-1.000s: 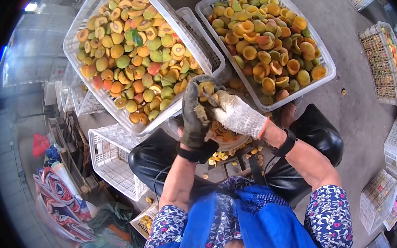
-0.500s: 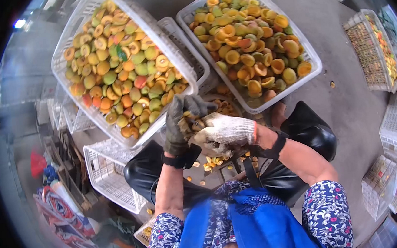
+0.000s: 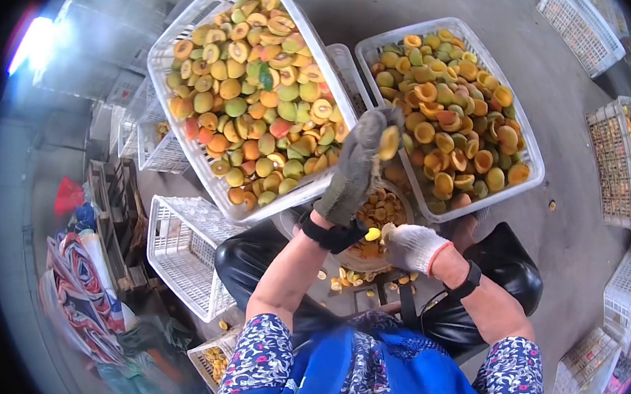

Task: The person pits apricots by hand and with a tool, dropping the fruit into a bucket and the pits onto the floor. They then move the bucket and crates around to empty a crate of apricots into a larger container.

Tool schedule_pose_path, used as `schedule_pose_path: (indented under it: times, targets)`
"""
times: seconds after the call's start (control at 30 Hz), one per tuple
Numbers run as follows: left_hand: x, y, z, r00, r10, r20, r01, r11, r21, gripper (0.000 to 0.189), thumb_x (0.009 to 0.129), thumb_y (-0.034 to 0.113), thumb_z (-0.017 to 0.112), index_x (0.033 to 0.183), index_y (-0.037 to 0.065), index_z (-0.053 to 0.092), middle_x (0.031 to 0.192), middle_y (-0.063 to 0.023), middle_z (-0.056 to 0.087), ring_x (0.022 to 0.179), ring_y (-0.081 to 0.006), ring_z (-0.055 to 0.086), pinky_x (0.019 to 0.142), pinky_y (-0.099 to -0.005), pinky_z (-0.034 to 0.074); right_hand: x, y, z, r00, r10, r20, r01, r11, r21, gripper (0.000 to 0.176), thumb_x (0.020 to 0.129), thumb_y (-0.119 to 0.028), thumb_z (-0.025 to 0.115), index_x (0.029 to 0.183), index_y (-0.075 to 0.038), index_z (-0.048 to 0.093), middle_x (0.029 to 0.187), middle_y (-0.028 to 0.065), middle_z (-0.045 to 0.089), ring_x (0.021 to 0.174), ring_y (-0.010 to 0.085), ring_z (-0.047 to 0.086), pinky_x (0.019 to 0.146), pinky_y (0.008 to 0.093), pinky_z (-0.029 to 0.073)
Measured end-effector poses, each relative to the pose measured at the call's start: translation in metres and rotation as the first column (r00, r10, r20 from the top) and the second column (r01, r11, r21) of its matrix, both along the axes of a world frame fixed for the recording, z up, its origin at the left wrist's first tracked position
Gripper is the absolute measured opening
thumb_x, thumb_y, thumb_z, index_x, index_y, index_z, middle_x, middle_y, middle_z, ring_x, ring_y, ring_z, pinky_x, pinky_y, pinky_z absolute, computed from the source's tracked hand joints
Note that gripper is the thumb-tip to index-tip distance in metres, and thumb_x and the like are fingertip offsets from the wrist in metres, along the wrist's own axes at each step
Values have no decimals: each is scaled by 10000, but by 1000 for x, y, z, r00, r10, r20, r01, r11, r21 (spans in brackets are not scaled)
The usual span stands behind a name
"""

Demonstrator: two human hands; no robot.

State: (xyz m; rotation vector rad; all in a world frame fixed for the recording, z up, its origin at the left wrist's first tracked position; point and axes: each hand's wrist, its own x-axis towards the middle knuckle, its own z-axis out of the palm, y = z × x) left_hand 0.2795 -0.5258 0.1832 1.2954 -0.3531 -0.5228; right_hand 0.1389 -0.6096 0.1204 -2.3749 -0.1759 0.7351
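My left hand [image 3: 357,165], in a dark grey glove, reaches toward the right crate's near-left edge. Its fingers hold a halved apricot [image 3: 389,143], slightly blurred. My right hand [image 3: 416,248], in a white knit glove with an orange cuff, is closed above the near-right side of a round bucket [image 3: 358,262] between my knees. Beyond its fingertips shows a small bright yellow piece [image 3: 372,234]; what the fist grips is hidden. Fruit pieces lie inside the bucket. The left white crate [image 3: 164,57] holds cut apricots and a green leaf. Hollow, pitted halves fill the right white crate [image 3: 534,172].
An overturned white crate [image 3: 178,237] lies by my left knee. Beneath it, nearer me, is a smaller crate [image 3: 204,361] with yellow pieces. Fruit scraps [image 3: 351,277] litter the floor before the bucket. More filled crates [image 3: 617,173] stand along the right side.
My hands were together over the bucket and have parted. The left has gone forward and right with an apricot half; the right has drawn back slightly. The view has shifted.
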Motion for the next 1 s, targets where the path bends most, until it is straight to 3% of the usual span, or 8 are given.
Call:
schedule_pose_path:
  times: [0.23, 0.37, 0.6, 0.63, 0.73, 0.8, 0.93, 1.0]
  targets:
    - [80, 58, 3, 886, 457, -83, -415, 859, 300, 345, 957, 216, 528, 1226, 0, 539, 1069, -46, 635, 955, -163, 605, 821, -293, 497, 1, -9, -26, 962, 167, 216, -157, 985, -66, 300, 858, -211, 449, 996, -16, 631, 848, 240, 668, 799, 381, 660, 706, 471, 530]
    - [163, 116, -91, 865, 301, 402, -501, 471, 726, 576, 832, 395, 652, 1218, -4, 502, 1204, -257, 572, 1123, -402, 548, 931, -445, 436, 5, -6, -14, 976, 171, 138, -166, 985, -49, 333, 870, -267, 448, 989, -11, 624, 861, 238, 670, 801, 393, 656, 726, 471, 525]
    - [150, 90, -75, 818, 201, 538, -567, 135, 812, 699, 770, 475, 695, 1244, 24, 448, 1210, -212, 557, 1127, -379, 553, 915, -467, 447, 16, -19, 14, 770, 395, 501, -431, 901, -48, 224, 881, -126, 468, 1017, -8, 603, 958, 214, 635, 837, 372, 647, 744, 446, 527]
    - [148, 89, -73, 832, 148, 535, -552, 114, 826, 682, 778, 461, 688, 1249, 31, 447, 1220, -202, 554, 1113, -359, 565, 887, -467, 462, 14, -15, 33, 944, 2, 330, -153, 889, 431, 217, 865, -62, 473, 1029, -11, 606, 989, 192, 602, 844, 360, 640, 734, 426, 533]
    - [146, 96, -77, 826, -21, 564, -558, 122, 821, 655, 808, 449, 656, 1261, 29, 439, 1160, -209, 591, 1047, -358, 596, 827, -465, 485, 14, 0, -25, 720, 487, 494, -476, 865, -160, 225, 857, -93, 481, 1009, -29, 634, 973, 203, 635, 844, 350, 650, 739, 417, 534]
    - [141, 103, -76, 815, -116, 568, -556, 121, 822, 642, 823, 443, 640, 1268, 28, 435, 1130, -212, 610, 1014, -357, 612, 797, -463, 496, 11, 10, -24, 948, 318, 9, -309, 929, -206, 263, 860, -172, 457, 936, -39, 671, 942, 206, 679, 862, 330, 664, 770, 422, 524]
    - [144, 110, -75, 849, -95, 519, -469, 315, 825, 616, 846, 406, 642, 1280, 21, 433, 1036, -198, 650, 967, -323, 630, 770, -447, 513, 26, -2, -35, 802, 143, 580, -336, 911, 240, 159, 826, -155, 557, 935, -64, 628, 964, 150, 612, 868, 331, 626, 720, 415, 543]
    - [140, 119, -84, 867, -27, 497, -384, 598, 703, 522, 893, 336, 636, 1265, 13, 462, 1024, -152, 661, 934, -251, 644, 764, -415, 531, 33, -14, 6, 476, 315, 821, -392, 912, -122, 156, 785, -121, 574, 932, -101, 623, 969, 113, 609, 915, 298, 618, 707, 401, 538]
